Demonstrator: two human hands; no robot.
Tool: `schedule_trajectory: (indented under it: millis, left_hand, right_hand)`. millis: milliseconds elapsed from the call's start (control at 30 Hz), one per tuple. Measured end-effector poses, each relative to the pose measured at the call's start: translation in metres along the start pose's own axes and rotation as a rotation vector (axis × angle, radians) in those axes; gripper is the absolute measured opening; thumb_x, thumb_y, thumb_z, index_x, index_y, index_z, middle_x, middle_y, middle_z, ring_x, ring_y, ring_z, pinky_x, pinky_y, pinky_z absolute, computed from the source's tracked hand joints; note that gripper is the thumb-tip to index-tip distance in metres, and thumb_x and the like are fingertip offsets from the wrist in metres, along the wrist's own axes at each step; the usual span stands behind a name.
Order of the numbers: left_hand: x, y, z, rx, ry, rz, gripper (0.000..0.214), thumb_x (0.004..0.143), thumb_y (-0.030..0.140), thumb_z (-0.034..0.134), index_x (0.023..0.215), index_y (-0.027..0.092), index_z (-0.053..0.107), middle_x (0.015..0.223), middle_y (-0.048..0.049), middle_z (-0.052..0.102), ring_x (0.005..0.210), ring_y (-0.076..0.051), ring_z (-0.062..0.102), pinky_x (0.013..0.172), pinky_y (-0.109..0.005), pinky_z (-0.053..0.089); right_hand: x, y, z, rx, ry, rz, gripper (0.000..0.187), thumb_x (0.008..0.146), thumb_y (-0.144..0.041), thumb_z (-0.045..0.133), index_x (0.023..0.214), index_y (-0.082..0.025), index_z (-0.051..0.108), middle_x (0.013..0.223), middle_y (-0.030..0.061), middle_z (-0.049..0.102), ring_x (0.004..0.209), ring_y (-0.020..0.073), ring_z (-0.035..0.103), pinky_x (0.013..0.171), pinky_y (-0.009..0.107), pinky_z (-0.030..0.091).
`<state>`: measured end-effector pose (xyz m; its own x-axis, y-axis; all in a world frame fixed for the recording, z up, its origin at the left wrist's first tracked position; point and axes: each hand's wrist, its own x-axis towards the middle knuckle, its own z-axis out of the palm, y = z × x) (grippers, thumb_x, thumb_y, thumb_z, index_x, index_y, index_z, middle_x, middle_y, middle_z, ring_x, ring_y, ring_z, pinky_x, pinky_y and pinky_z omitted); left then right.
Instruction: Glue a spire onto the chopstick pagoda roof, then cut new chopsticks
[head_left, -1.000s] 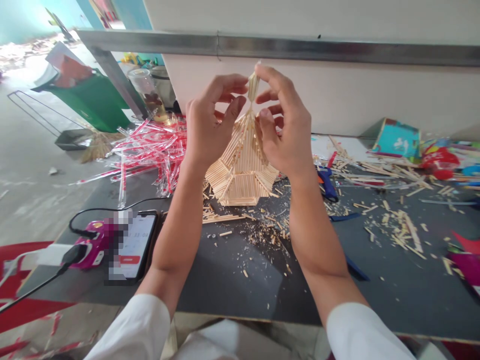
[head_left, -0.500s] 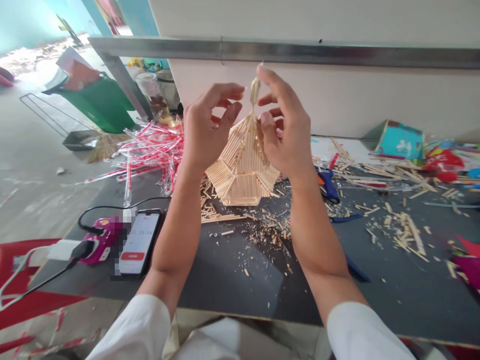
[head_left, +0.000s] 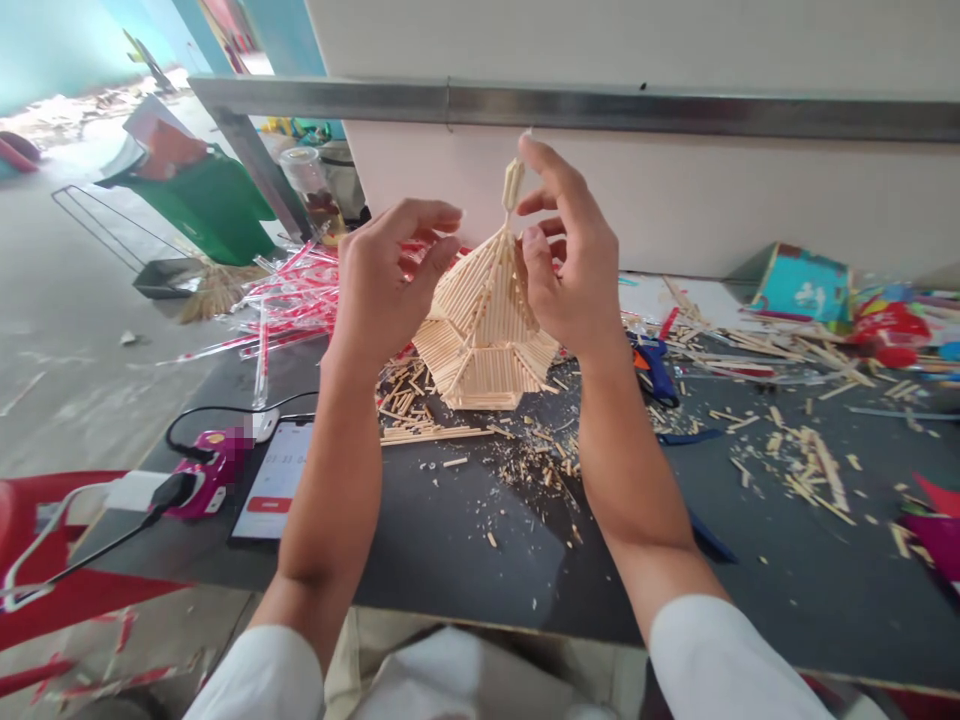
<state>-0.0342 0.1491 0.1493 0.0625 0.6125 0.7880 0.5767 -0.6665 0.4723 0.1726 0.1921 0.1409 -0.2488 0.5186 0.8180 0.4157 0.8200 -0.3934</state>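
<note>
"Looking from the head camera, your only view, where do you find your model?"

"Your pale, pointed model of thin wooden sticks (head_left: 491, 310) stands on the dark grey surface (head_left: 450, 545), ahead of you. A slim, faceted pale wooden finial (head_left: 513, 187) rises on a narrow neck from its peak."

"And your grip?"

"Your left hand (head_left: 382, 275) has thumb and fingertips apart, near the roof's left slope, with nothing visible between them. Your right hand (head_left: 581, 265) curves beside the finial, thumb and index tip apart; whether any finger touches the sticks, I cannot tell you."

"How should you expect the model to handle?"

"Probably light and stiff, yet fragile at its joints. Dry wood should not slip much on you. The narrow neck looks weakest, so don't lift by it. Take hold low, both palms against the broad, flared base, spreading your pressure over many sticks."

"What sits around it for you to mind?"

"Loose broken bits of pale wood (head_left: 551, 465) lie just before the base. A blue tool with an orange part (head_left: 654, 372) lies to your right, and a tangled pile of clear and red plastic wrappers (head_left: 300, 290) to your left."
</note>
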Motion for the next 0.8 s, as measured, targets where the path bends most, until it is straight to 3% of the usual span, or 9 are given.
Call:
schedule_trajectory:
  millis: [167,533,667,800]
  left_hand:
    - [-0.003,-0.006,-0.003,0.003,-0.011,-0.032,0.031,0.093,0.028,0.072,0.123,0.036,0.071,0.112,0.0008,0.078,0.097,-0.018,0.075,0.071,-0.028,0.06]
    - [0.0,-0.014,-0.01,0.026,0.008,-0.024,0.033,0.09,0.015,0.072,0.12,0.029,0.073,0.11,-0.0004,0.078,0.097,-0.016,0.075,0.068,-0.026,0.055]
    - [0.0,-0.02,-0.014,0.034,0.001,-0.047,0.03,0.093,0.023,0.072,0.122,0.03,0.072,0.112,0.0001,0.077,0.095,-0.016,0.073,0.069,-0.029,0.056]
    - [-0.001,-0.035,-0.014,0.031,-0.068,-0.049,0.031,0.099,0.034,0.066,0.13,0.032,0.065,0.12,0.0032,0.074,0.105,-0.018,0.068,0.085,-0.036,0.056]
  right_hand:
    - [-0.001,-0.001,0.0,-0.039,-0.026,0.021,0.051,0.103,-0.03,0.034,0.153,-0.037,0.043,0.14,0.006,0.06,0.119,0.0231,0.064,0.094,0.038,0.062]
    - [0.001,-0.003,-0.001,-0.021,0.003,-0.005,0.058,0.096,-0.022,0.04,0.153,-0.034,0.044,0.134,0.0066,0.062,0.112,0.0209,0.066,0.086,0.034,0.062]
    - [0.0,-0.002,-0.001,-0.049,-0.037,0.023,0.055,0.101,-0.03,0.037,0.156,-0.037,0.039,0.141,0.0053,0.06,0.119,0.0219,0.064,0.094,0.036,0.061]
    - [-0.001,-0.001,-0.001,-0.04,-0.043,0.049,0.054,0.103,-0.037,0.035,0.157,-0.039,0.037,0.137,0.0063,0.062,0.123,0.025,0.063,0.099,0.043,0.061]
